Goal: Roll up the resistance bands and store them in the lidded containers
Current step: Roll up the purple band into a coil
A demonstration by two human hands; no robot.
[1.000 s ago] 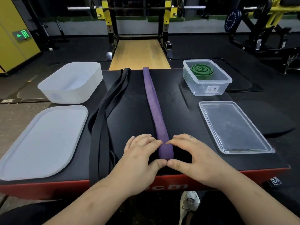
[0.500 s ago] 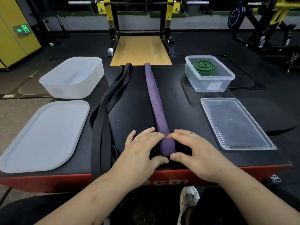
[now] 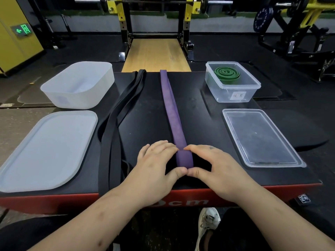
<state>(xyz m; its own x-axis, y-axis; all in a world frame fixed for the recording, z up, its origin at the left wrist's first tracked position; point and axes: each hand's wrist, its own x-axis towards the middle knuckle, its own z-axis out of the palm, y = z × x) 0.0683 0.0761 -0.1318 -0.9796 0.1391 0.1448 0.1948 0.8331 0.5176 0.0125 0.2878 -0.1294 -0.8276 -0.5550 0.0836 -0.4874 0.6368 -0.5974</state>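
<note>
Pinching hands: the left hand (image 3: 155, 165) and the right hand (image 3: 215, 169) both curl round the near end of a long purple rubber resistance band (image 3: 172, 113). The thumbs sit tip to tip at its end, and the fingertips almost meet on top.
Purple band: it lies flat and nearly straight down the middle of the counter, from the hands to the far edge.
Counter: a black padded counter (image 3: 154, 98) with a red front edge. The white lettering on that edge is partly hidden by the forearms.
Black band: a long black rubber resistance band (image 3: 116, 127) lies loose just left of the purple one. It runs from the far edge to the near edge.
Left side: an open frosted white plastic tub (image 3: 78, 86) stands at the far left corner. Its flat frosted lid (image 3: 47, 151) lies nearer the person, and both overhang the counter's left edge.
Right side: a clear rectangular plastic container (image 3: 217, 94) stands uncovered at the far right, with a coiled green resistance band (image 3: 226, 73) inside and a small paper label on its front wall. A clear flat lid (image 3: 261, 138) lies on the counter in front of it.
Below: a white trainer (image 3: 208, 225) shows under the counter's near edge, beside the right forearm.
Background: a wooden lifting platform (image 3: 155, 55) and a yellow-and-black rack (image 3: 187, 19) stand beyond the counter.
</note>
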